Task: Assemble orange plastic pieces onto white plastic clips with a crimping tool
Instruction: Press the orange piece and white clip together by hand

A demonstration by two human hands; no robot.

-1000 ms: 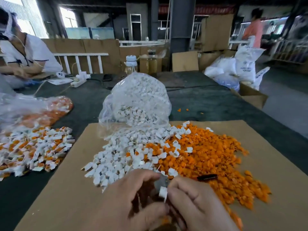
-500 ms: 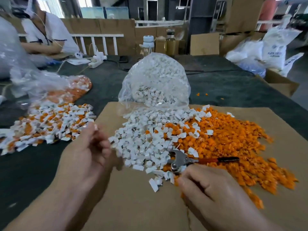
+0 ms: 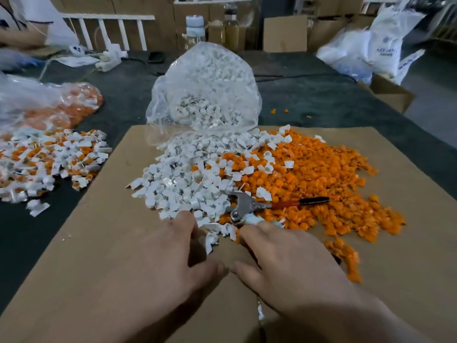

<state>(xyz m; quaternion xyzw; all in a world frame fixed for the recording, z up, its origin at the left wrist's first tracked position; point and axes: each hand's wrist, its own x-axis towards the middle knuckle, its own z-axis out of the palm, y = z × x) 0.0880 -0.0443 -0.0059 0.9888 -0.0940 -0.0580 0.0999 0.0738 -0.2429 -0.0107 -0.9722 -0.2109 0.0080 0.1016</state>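
Note:
A heap of white clips (image 3: pixel 188 179) spills from a clear bag (image 3: pixel 205 87) onto a brown cardboard sheet (image 3: pixel 103 256). It merges on the right with a heap of orange pieces (image 3: pixel 321 169). The metal crimping tool (image 3: pixel 244 206) lies where the two heaps meet, its red and black upper handle pointing right. My right hand (image 3: pixel 284 258) covers the tool's lower handle and grips it, fingertips at the tool's head. My left hand (image 3: pixel 178 256) rests beside it, thumb spread, straight fingers touching loose clips at the heap's near edge.
On the dark table (image 3: pixel 309 100), a pile of assembled white and orange parts (image 3: pixel 49 159) lies at the left beside another plastic bag (image 3: pixel 44 105). Another person sits at the far left. Bottles (image 3: pixel 195 28), cardboard boxes and white sacks (image 3: pixel 371 50) stand behind.
My left hand has come back from the left pile to the near edge of the white clips, beside my right hand. The tool has stayed by my right hand.

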